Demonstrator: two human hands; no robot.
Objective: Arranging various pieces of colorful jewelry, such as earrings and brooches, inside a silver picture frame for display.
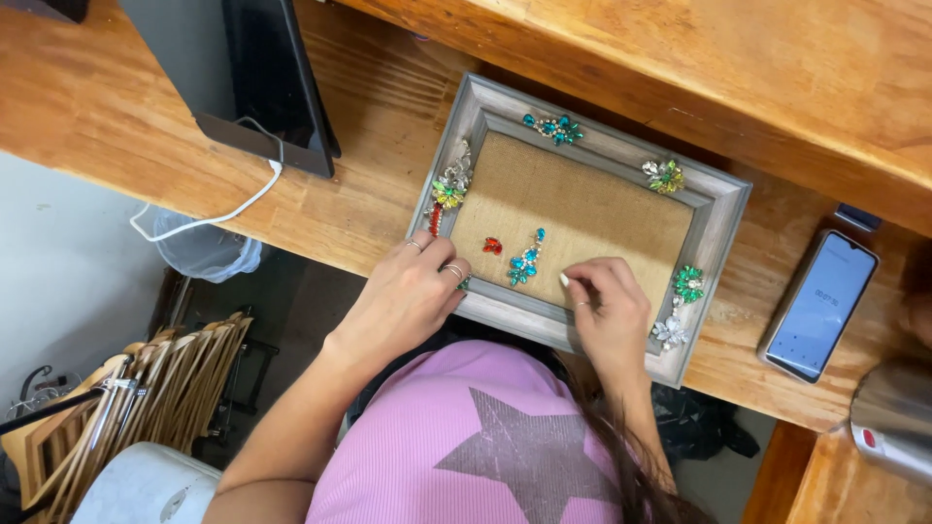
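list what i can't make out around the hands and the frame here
- Right hand, head view: the curled fingertips hide whatever they pinch on the burlap.
- Left hand: covers the frame corner; only a sliver of a green gem shows.
- Phone: screen content too small to tell.
- Silver object at the right edge: cut off and blurred.

A phone (818,305) lies flat on the wooden tabletop (116,116), to the right of the grey frame (714,228). It is a slim rectangle with a dark rim, and its screen is lit pale blue-white. At the top left a dark, flat panel (277,82) stands tilted on the tabletop; it is perhaps a tablet with its screen off. A white cable (233,206) hangs from it.
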